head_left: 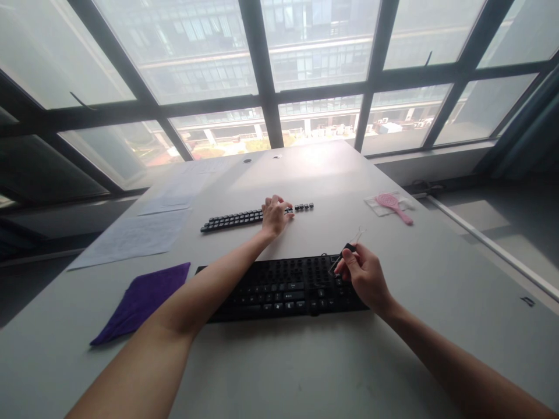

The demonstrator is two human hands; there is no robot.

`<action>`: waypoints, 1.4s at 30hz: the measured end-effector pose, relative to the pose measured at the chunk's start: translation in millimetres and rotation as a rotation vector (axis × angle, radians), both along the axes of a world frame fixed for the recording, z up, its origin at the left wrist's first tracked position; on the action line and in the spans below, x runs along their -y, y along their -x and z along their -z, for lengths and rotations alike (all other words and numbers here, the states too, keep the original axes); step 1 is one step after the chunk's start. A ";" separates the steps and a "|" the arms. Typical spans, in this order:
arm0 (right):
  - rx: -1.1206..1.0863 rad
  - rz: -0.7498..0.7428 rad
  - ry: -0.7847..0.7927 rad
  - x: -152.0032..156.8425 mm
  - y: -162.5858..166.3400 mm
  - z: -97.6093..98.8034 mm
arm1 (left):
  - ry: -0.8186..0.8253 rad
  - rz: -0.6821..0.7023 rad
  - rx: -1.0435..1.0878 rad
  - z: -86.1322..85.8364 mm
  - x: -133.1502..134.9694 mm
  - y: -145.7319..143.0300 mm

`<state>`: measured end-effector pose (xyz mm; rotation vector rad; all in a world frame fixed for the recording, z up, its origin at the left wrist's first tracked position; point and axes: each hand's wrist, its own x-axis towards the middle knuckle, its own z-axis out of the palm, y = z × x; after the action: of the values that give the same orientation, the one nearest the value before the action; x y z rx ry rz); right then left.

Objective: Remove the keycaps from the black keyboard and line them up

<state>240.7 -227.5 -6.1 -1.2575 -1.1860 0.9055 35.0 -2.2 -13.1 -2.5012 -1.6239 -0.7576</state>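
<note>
My left hand [274, 216] reaches out to rows of loose black keycaps [236, 220] laid out on the white table. Its thumb and fingers pinch a dark keycap [288, 210] at the right part of the top rows. In my right hand [364, 273] is a keycap puller [348, 249] with a black handle and wire loops, held over the right end of a black keyboard [297, 294]. The keyboard's upper rows and part of its number pad show bare key sockets, while keycaps sit on the lower rows. My left forearm hides the keyboard's left part.
A purple cloth [144, 299] lies left of the keyboard, with paper sheets [135, 235] beyond it. A pink brush [393, 206] rests on a clear plastic bag at the right. The white table [323, 361] reaches toward the windows; a small black item [527, 301] is at right.
</note>
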 end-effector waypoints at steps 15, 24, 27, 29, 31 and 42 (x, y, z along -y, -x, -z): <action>-0.002 0.123 -0.131 -7.0 -21.0 -11.0 | 0.119 0.403 0.065 -51.7 96.2 -24.9; 0.146 -0.057 -0.124 -4.6 -11.3 -2.9 | 0.395 0.564 0.223 -33.0 172.3 -49.3; 0.173 -0.095 -0.115 -5.6 -9.9 -2.2 | 0.389 0.553 0.284 -25.9 173.8 -49.9; 0.184 -0.121 -0.104 -6.8 -11.0 -2.7 | 0.393 0.553 0.309 -22.1 175.9 -49.4; 0.202 -0.133 -0.097 -8.2 -12.6 -3.5 | 0.391 0.546 0.331 -19.0 178.1 -48.6; 0.501 -0.075 -0.176 -3.4 -11.8 -1.0 | 0.339 0.522 0.312 -10.1 178.0 -46.7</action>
<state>252.6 -224.1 -5.1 -1.3418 -1.6761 0.5325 81.6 -180.2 -3.0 -3.2584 -1.2562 -1.0382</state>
